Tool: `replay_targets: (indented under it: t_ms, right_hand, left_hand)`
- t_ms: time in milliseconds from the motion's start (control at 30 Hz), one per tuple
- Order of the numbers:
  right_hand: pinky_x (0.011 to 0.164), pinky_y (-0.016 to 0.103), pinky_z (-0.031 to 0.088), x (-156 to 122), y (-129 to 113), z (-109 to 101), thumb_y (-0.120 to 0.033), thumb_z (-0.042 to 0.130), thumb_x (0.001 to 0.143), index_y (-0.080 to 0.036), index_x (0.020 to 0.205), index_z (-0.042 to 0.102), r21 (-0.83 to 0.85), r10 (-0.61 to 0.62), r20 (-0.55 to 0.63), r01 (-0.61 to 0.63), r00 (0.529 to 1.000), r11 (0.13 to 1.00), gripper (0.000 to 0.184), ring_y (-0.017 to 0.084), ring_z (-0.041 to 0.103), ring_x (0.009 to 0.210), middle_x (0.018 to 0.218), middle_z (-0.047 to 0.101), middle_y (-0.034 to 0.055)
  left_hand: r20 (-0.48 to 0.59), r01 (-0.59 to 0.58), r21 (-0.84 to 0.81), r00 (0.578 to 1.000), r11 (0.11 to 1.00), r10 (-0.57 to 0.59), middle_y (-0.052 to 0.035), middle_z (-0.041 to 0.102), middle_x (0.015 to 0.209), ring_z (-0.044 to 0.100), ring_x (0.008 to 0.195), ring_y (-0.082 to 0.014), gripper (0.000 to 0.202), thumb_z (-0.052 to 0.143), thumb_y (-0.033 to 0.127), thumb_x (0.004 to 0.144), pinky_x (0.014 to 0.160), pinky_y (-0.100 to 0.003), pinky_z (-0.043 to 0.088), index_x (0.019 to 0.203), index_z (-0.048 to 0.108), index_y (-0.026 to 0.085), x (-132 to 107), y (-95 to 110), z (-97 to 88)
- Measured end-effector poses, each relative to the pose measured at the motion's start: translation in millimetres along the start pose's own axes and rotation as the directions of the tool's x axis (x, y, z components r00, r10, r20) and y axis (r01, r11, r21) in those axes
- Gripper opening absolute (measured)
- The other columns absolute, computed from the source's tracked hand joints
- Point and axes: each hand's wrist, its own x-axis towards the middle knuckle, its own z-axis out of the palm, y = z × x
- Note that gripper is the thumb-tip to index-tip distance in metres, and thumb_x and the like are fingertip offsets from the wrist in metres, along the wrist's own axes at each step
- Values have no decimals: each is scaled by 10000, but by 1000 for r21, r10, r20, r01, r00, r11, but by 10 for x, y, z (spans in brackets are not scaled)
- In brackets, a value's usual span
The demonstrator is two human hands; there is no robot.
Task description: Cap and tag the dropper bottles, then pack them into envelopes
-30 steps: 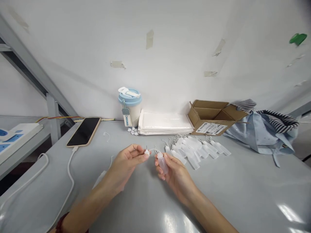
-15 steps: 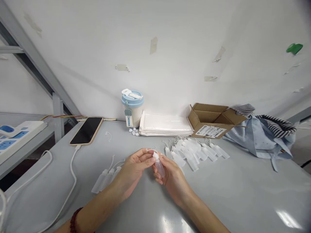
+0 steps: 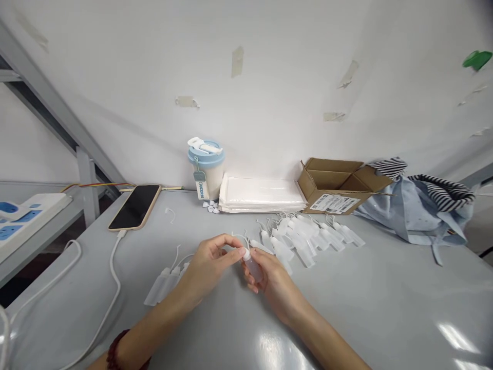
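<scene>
A small translucent squeeze bottle (image 3: 253,268) with a white cap is held tilted over the middle of the table. My right hand (image 3: 272,277) wraps its fingers around the bottle's body. At the top, the thumb and fingers of my left hand (image 3: 214,264) pinch the white cap (image 3: 245,254), from which a thin white strand sticks up. Behind my right hand lies a pile of similar bottles (image 3: 302,239) with thin white tails. Several more bottles (image 3: 164,285) lie left of my left hand, partly hidden by it.
A phone (image 3: 135,207) on a white cable lies at the left, near a power strip (image 3: 31,218). Along the wall stand a lidded cup (image 3: 211,177), a stack of white packs (image 3: 264,194), an open carton (image 3: 333,192) and a blue fabric bag (image 3: 412,213). Small white pieces (image 3: 211,206) lie by the cup.
My left fingers have shifted slightly on the cap, and the strand now stands more upright. My right hand keeps its hold. The whole view has shifted a little.
</scene>
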Motion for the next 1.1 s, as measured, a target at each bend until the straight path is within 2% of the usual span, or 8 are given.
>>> replay_targets:
  t_ms: [167,267,367,467,700,867,1000,1100]
  right_hand:
    - [458,220,261,-11,-40,14,-363,450,855,-173,699,502,-119,30,-46,-35,999,992,252,89,352,496,596,443,-29]
    - [455,227,240,-24,-42,10,-341,409,869,-190,674,455,-307,-13,-56,-5,998,952,251,88,325,475,575,416,-44]
    - [489,242,265,-46,-16,-4,-326,393,894,-204,632,399,-609,-188,-49,119,981,784,288,105,349,516,575,391,-47]
    - [503,250,271,-65,10,-11,-307,344,919,-208,624,386,-754,-279,-2,182,960,631,313,115,357,525,561,375,-48]
    - [495,261,260,-78,14,5,-294,323,926,-221,595,329,-805,-293,-8,168,956,569,339,117,341,501,535,350,-49]
    - [495,269,254,-135,33,14,-324,294,956,-228,619,310,-807,-291,-14,161,957,568,352,123,336,506,551,350,-45]
    - [488,272,242,-192,70,48,-332,277,963,-228,639,310,-806,-294,24,192,955,559,341,118,313,497,561,333,-51]
    - [490,267,243,-206,72,74,-326,302,945,-225,629,320,-771,-296,4,191,955,608,332,115,309,504,560,334,-51]
  left_hand:
    - [54,-85,18,995,996,83,1,653,793,606,796,-171,147,597,326,818,763,-284,438,791,641,188,36,-6,-38]
    - [71,-93,34,993,995,91,6,639,758,597,753,-155,143,601,319,812,726,-262,453,795,640,183,47,-30,-54]
    - [72,-91,102,994,991,83,20,611,716,567,652,-129,163,582,334,823,659,-248,449,800,635,182,38,-65,-45]
    - [97,-93,155,992,984,78,23,596,687,565,599,-123,200,552,351,837,619,-244,448,780,632,176,11,-87,-24]
    - [116,-88,319,992,944,53,43,511,548,491,479,-117,314,431,423,888,473,-222,379,744,583,188,-90,-44,11]
    - [73,-121,463,992,878,98,47,445,485,419,451,-115,401,358,401,905,475,-246,311,558,398,204,-137,-37,89]
    - [41,-129,500,991,856,126,67,284,473,298,459,-107,418,382,382,883,467,-256,220,522,258,211,-138,-69,123]
    - [61,-96,451,995,888,77,71,276,457,294,446,-105,443,407,425,873,457,-253,213,514,261,212,-145,-54,116]
